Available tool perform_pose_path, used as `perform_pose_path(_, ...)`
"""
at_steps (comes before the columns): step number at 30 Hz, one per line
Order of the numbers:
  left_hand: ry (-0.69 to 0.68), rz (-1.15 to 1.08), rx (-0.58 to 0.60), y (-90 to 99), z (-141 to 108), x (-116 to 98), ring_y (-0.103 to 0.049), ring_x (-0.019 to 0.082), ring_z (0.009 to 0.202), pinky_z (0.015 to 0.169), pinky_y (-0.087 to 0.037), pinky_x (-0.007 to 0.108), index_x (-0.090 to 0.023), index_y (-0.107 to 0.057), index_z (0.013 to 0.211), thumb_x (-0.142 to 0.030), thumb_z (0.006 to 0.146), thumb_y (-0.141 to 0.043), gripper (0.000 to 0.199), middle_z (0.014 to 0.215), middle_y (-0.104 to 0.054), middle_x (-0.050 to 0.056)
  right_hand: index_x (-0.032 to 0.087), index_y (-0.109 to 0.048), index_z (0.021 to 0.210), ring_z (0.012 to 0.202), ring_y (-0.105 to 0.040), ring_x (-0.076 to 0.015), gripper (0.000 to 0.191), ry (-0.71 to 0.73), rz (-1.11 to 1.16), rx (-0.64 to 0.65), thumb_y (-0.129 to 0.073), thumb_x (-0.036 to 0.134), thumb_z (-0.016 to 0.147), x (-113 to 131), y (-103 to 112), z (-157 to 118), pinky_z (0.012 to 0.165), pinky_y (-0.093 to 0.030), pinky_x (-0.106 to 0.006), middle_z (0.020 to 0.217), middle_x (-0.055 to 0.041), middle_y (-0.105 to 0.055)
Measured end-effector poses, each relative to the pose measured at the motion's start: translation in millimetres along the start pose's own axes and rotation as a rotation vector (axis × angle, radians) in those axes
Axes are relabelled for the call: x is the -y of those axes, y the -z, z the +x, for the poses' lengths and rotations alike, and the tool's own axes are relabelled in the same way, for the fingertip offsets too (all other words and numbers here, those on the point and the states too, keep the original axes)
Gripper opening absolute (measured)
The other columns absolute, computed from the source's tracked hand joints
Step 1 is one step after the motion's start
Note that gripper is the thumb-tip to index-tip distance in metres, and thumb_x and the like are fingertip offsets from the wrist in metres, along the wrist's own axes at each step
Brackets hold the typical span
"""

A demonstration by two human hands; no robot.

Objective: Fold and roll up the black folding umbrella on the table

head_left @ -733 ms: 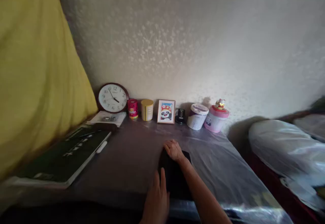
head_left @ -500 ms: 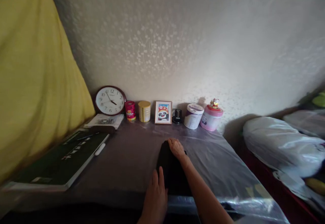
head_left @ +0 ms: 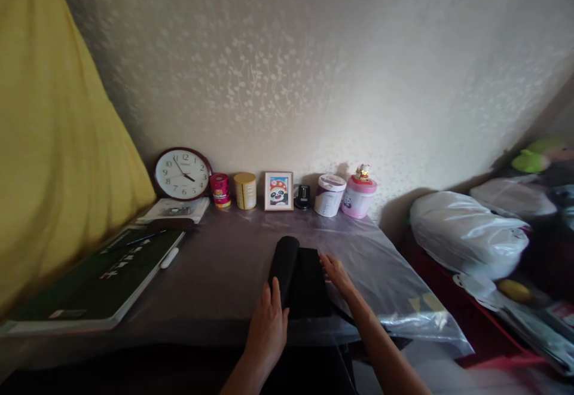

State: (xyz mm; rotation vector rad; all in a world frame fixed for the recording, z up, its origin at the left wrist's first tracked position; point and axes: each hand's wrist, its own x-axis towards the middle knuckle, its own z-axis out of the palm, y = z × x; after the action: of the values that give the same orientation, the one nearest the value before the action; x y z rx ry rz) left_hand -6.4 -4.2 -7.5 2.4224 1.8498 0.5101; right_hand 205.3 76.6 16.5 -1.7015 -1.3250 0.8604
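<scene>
A black roll (head_left: 286, 263) of sheet-like material lies on the covered table, with a flat black flap (head_left: 310, 284) reaching out from its right side. My left hand (head_left: 268, 320) rests against the near end of the roll, fingers extended and thumb apart. At the flap's far right edge is my right hand (head_left: 336, 272), its fingertips touching or just beside the material; the fingers look outstretched. A thin dark strap or cord (head_left: 344, 311) curves from the flap under my right forearm. What the material is I cannot tell.
Along the wall stand a clock (head_left: 183, 174), red tin (head_left: 220, 190), yellow canister (head_left: 245, 192), framed panda picture (head_left: 278, 192), black device (head_left: 302, 196), white tub (head_left: 330, 196) and pink tub (head_left: 359, 198). A green book (head_left: 103, 275) lies left; white bags (head_left: 466, 233) sit right.
My right hand has moved off the far end of the black material to its right edge. The roll and flat flap now show separately. The view has shifted slightly right.
</scene>
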Motion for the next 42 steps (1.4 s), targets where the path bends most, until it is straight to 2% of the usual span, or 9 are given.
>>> perform_pose_path(5,-0.012,0.0,0.002,1.5,-1,1,-0.048,0.027,0.119,0.092,-0.044,0.038,-0.001,-0.021,0.137,-0.023,0.088,-0.031,0.054,0.132,-0.042,0.025,0.015,-0.064,0.092,0.068,-0.059,-0.0175,0.038,0.025,-0.121,0.003,-0.041,0.043,0.082,10,-3,-11,0.052,-0.042,-0.024,0.076,-0.0054,-0.064)
perform_pose_path(12,0.006,-0.015,0.042,5.9,-1,-1,-0.043,0.027,0.123,0.095,-0.041,0.038,-0.002,-0.02,0.138,-0.025,0.088,-0.029,0.055,0.135,-0.04,0.024,0.015,-0.064,0.08,0.065,-0.056,-0.0162,0.021,0.155,-0.163,-0.026,-0.052,0.032,0.074,22,-15,-9,0.056,-0.04,-0.024,0.064,-0.0007,-0.061)
perform_pose_path(19,0.027,-0.004,0.168,20.4,1,-7,-0.038,0.029,0.127,0.099,-0.036,0.037,0.002,-0.016,0.138,-0.022,0.089,-0.025,0.055,0.139,-0.033,0.027,0.016,-0.064,0.084,0.061,-0.056,-0.0137,0.021,0.154,-0.122,-0.006,-0.052,0.031,0.076,40,-37,0,0.053,-0.04,-0.022,0.062,0.0014,-0.059)
perform_pose_path(22,0.038,0.0,0.206,26.3,1,-8,-0.038,0.028,0.127,0.099,-0.035,0.035,0.001,-0.015,0.139,-0.02,0.088,-0.024,0.056,0.14,-0.031,0.025,0.014,-0.063,0.094,0.069,-0.06,-0.0158,0.027,0.144,-0.115,-0.019,-0.055,0.03,0.075,47,-48,4,0.06,-0.044,-0.024,0.073,-0.0022,-0.064)
perform_pose_path(25,0.039,-0.01,0.175,25.7,0,-8,-0.042,0.027,0.124,0.096,-0.038,0.036,0.0,-0.016,0.139,-0.017,0.087,-0.022,0.055,0.14,-0.034,0.024,0.013,-0.061,0.106,0.083,-0.062,-0.0186,0.035,0.14,-0.103,-0.03,-0.058,0.03,0.074,51,-59,7,0.071,-0.046,-0.027,0.087,-0.0064,-0.066)
perform_pose_path(28,0.029,-0.044,0.124,21.2,0,-5,-0.046,0.026,0.121,0.094,-0.04,0.036,0.0,-0.019,0.138,-0.014,0.086,-0.021,0.054,0.138,-0.037,0.024,0.015,-0.06,0.109,0.088,-0.062,-0.0201,0.037,0.138,-0.09,-0.026,-0.059,0.029,0.075,53,-70,10,0.074,-0.047,-0.028,0.09,-0.0069,-0.067)
perform_pose_path(35,-0.004,-0.095,0.042,12.3,2,0,-0.039,0.026,0.126,0.098,-0.039,0.039,-0.002,-0.029,0.134,-0.011,0.082,-0.026,0.053,0.137,-0.038,0.023,0.017,-0.057,0.115,0.072,-0.064,-0.0169,0.038,0.13,-0.068,0.023,-0.055,0.028,0.078,50,-89,9,0.06,-0.049,-0.025,0.078,-0.0024,-0.067)
perform_pose_path(40,-0.057,-0.088,-0.06,2.3,1,7,-0.036,0.028,0.128,0.1,-0.037,0.043,0.0,-0.038,0.128,-0.019,0.086,-0.025,0.048,0.133,-0.043,0.023,0.016,-0.056,0.114,0.072,-0.064,-0.0159,0.036,0.142,-0.083,0.039,-0.055,0.028,0.079,50,-92,7,0.06,-0.048,-0.023,0.077,-0.0025,-0.067)
perform_pose_path(42,-0.062,-0.114,-0.118,0.0,1,9,-0.038,0.028,0.127,0.1,-0.039,0.044,-0.002,-0.039,0.127,-0.026,0.087,-0.027,0.048,0.13,-0.048,0.021,0.014,-0.055,0.114,0.071,-0.064,-0.0153,0.037,0.145,-0.096,0.053,-0.055,0.028,0.08,51,-93,7,0.06,-0.047,-0.022,0.076,-0.0025,-0.066)
